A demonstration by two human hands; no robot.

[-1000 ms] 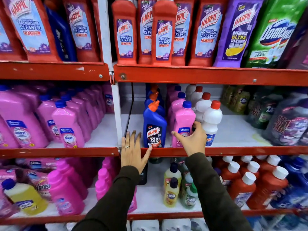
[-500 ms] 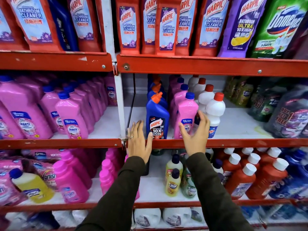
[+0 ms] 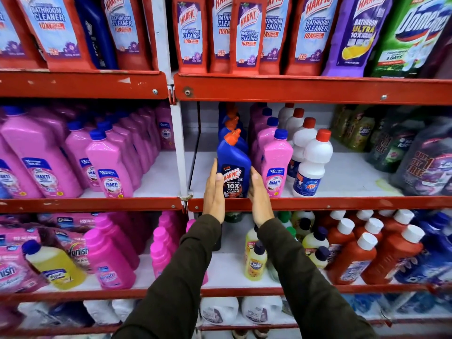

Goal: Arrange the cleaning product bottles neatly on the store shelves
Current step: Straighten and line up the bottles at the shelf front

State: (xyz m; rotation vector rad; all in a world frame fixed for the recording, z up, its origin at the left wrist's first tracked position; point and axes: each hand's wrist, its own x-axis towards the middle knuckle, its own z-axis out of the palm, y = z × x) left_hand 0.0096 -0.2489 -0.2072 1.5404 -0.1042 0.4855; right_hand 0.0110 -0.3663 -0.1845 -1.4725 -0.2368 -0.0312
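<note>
A blue Harpic bottle (image 3: 233, 165) with an orange cap is standing upright at the front edge of the middle shelf (image 3: 342, 204), heading its row, just beside a pink Shakti bottle (image 3: 276, 162).

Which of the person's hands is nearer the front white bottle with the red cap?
Right. The right hand flanks the blue Harpic bottle on the side towards the white bottle; the left hand is on its far side.
</note>
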